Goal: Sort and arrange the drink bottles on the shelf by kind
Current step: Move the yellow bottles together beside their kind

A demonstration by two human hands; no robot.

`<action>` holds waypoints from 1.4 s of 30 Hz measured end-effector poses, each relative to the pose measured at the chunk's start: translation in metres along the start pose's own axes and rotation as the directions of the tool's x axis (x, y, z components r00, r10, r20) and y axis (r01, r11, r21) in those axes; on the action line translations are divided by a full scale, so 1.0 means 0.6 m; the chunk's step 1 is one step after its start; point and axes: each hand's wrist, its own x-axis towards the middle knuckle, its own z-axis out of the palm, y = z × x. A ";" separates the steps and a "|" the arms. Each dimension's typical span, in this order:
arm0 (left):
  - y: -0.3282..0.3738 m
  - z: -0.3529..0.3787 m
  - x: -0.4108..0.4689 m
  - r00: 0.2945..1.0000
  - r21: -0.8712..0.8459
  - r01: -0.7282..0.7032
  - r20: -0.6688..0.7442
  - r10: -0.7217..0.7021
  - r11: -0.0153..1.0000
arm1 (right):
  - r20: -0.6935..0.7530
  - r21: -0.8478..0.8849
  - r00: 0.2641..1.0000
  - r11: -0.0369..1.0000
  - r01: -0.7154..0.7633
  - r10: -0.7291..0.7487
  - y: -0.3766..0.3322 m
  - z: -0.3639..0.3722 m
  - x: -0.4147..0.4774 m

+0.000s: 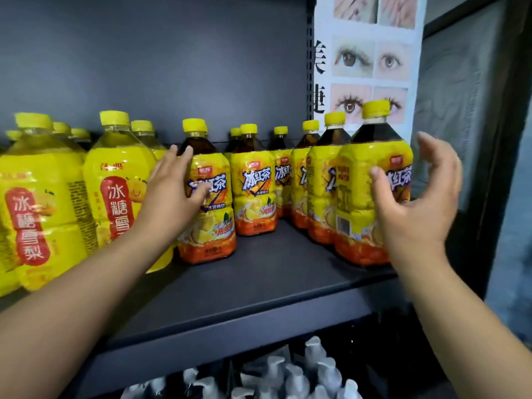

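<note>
Where the dark grey shelf [273, 283] runs across the view w/ its back panel [172, 67] behind, two kinds of yellow-capped drink stand on it. Poster [365, 53] w/ eye photos hangs upper right, behind the right-most caps. Pear-drink btls [43, 203] (pale yellow liquid, red label patch) fill the left part, several deep. Iced-tea btls [253, 182] (dark liquid, yellow-orange wrap) take the middle and right: a few at centre back, plus a row running front-to-back along the right end. A stretch of shelf deck shows between those two tea groups.

Front-left tea btl [213, 226] stands upright just beside the nearest pear btl. Left hand [169, 194] grips it from its left side, thumb across the label, fingers up on the dark shoulder. Front-right tea btl [357, 220] is upright near the shelf's front edge. Right hand [417, 203] is cupped by its right side, fingers spread and curved, holding nothing. Its thumb overlaps the label – contact can't tell.

On a lower level sit pale grey-capped btls [288, 375], blurred.
</note>
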 end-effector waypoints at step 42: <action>0.057 0.024 0.045 0.848 0.038 -0.530 0.062 0.527 0.847 | 0.774 -0.203 0.424 0.819 -0.537 0.470 0.004 0.198 -0.069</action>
